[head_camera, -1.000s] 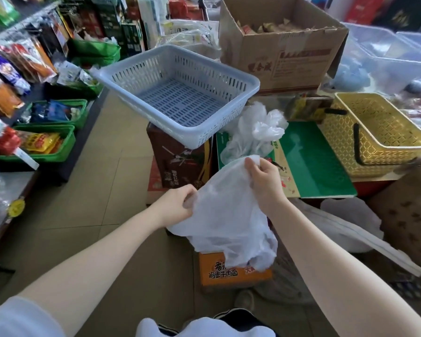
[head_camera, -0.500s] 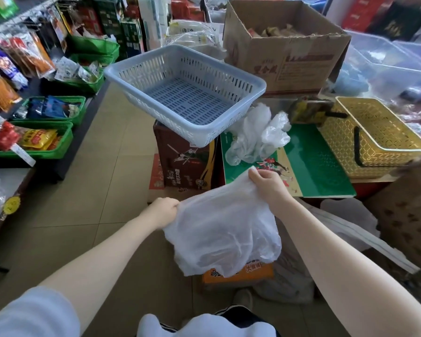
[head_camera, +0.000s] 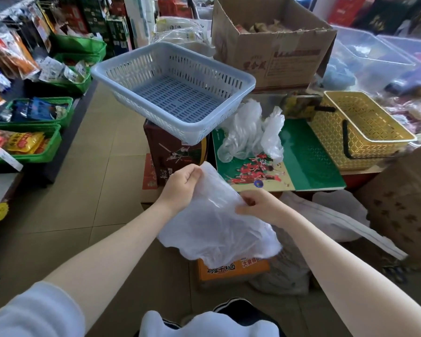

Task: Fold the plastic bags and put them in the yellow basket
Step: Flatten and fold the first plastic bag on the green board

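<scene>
Left hand: the left hand (head_camera: 180, 184) was curled into a fist round the top corner of the white plastic bag (head_camera: 214, 227), thumb and fingers pinching the film; its fingertips were tucked under and could not be seen.
Right hand: the right hand (head_camera: 255, 205) gripped the bag's right edge, lower and nearer than the left; its fingers were partly buried in the folds, so the exact pinch was hard to make out.
Held bag: it hung slack between the two hands, in the air near the person, still unfolded; its lower part covered the top of an orange carton (head_camera: 231, 268) on the floor.
Other bags: a crumpled heap of clear plastic bags (head_camera: 250, 132) lay farther off on the green board (head_camera: 309, 161) that topped the desk; how many bags it held could not be told.
Yellow basket: the yellow basket (head_camera: 365, 132) stood at the far right on the same surface, well apart from the hands, its dark handle folded down; its right side was smeared by blur.
Grey basket: a grey slotted basket (head_camera: 175, 91) sat tilted on a brown box (head_camera: 175, 154), left of the heap.
Cut off: the cardboard box (head_camera: 272, 42) at the far edge had its contents blurred beyond telling.
</scene>
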A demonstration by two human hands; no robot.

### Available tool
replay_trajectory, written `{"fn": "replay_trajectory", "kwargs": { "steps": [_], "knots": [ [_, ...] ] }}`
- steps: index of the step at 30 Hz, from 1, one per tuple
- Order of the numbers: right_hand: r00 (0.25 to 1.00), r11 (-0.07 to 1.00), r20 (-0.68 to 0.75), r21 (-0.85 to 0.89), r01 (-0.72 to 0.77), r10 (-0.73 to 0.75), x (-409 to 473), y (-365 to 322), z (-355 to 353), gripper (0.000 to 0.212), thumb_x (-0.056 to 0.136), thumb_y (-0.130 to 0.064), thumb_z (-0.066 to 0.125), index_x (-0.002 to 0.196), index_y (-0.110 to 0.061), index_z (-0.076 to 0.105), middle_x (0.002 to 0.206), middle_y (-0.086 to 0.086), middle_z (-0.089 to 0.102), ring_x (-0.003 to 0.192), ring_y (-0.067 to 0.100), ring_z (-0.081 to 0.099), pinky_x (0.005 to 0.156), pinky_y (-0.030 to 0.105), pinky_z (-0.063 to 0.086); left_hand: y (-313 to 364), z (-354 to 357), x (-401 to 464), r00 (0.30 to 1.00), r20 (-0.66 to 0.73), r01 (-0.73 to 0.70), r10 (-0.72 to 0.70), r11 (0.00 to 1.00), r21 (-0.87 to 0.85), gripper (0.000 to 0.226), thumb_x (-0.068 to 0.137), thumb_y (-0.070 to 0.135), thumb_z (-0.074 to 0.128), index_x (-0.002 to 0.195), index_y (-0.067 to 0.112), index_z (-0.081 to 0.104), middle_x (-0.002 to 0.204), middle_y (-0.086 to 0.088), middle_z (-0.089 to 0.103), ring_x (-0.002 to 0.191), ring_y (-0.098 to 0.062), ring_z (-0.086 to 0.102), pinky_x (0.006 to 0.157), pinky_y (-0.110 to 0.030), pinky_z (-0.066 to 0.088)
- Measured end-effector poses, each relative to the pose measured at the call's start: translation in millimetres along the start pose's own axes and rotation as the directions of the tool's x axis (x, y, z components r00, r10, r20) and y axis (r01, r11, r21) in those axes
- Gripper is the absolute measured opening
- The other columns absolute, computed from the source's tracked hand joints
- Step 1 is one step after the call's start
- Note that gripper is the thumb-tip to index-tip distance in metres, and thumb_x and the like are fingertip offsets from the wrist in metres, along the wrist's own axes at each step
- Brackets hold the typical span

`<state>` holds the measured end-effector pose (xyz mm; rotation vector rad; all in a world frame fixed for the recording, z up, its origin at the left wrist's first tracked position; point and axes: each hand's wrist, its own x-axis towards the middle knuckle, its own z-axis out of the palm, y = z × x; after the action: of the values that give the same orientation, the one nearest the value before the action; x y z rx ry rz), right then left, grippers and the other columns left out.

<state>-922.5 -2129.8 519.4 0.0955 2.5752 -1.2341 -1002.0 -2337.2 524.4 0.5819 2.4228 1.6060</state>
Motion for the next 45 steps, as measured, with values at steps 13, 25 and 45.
{"fn": "replay_trajectory", "kwargs": {
  "steps": [13, 25, 45],
  "knots": [
    [0.927, 0.991, -0.356, -0.029, -0.133, 0.114, -25, 62, -31, 0.019, 0.093, -0.02, 0.055, 0.086, -0.003, 0.06, 0.066, 0.002, 0.054, 0.062, 0.019, 0.047, 0.053, 0.024, 0.033, -13, 43, 19, 0.997, 0.06, 0.031, -0.056, 0.936, 0.35, 0.036, 0.095, 0.012, 0.042, 0.131, 0.015, 0.04, 0.112, -0.004, 0.057, 0.088, -0.02, 0.055, 0.071, -0.027, 0.04],
    [0.985, 0.941, -0.157, 0.337, -0.017, 0.074, -58, 114, -126, 0.034, 0.083, -0.003, 0.067, 0.11, -0.013, 0.048, 0.065, -0.007, 0.051, 0.053, 0.0, 0.045, 0.057, 0.017, 0.038, 69, 195, 60, 0.785, 0.577, -0.481, 0.227, 0.809, 0.336, 0.03, 0.09, 0.027, 0.057, 0.115, 0.01, 0.053, 0.118, -0.005, 0.057, 0.111, -0.02, 0.049, 0.096, -0.025, 0.029],
    [0.955, 0.964, -0.29, -0.232, -0.129, 0.058, -64, 276, -242, 0.004, 0.088, -0.017, 0.056, 0.087, -0.021, 0.055, 0.076, 0.002, 0.062, 0.068, 0.024, 0.057, 0.063, 0.037, 0.048, 72, 284, 65, 0.919, 0.346, 0.092, -0.186, 0.958, 0.272, 0.004, 0.093, 0.023, 0.054, 0.089, 0.023, 0.052, 0.091, 0.001, 0.064, 0.087, -0.016, 0.061, 0.078, -0.031, 0.046]
  ]
}}
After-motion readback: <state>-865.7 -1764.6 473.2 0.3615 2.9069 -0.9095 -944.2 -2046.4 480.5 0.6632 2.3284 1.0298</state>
